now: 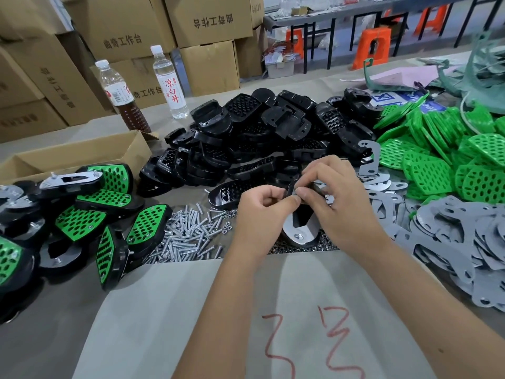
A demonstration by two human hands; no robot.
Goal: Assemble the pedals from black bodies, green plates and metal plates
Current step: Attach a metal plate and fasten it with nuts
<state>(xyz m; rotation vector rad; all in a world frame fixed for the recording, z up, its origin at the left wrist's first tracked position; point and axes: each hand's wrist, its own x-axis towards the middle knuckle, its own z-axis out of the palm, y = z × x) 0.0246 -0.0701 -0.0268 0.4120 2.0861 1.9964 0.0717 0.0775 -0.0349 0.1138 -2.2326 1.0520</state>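
The pedal in hand (299,228), metal plate up, is raised just above the nuts (325,243) on the surface, between both hands. Left hand (262,212) and right hand (338,198) pinch its far end, fingers curled. Best to steady the body and start the nut square on its screw; screws (185,233) lie just left.
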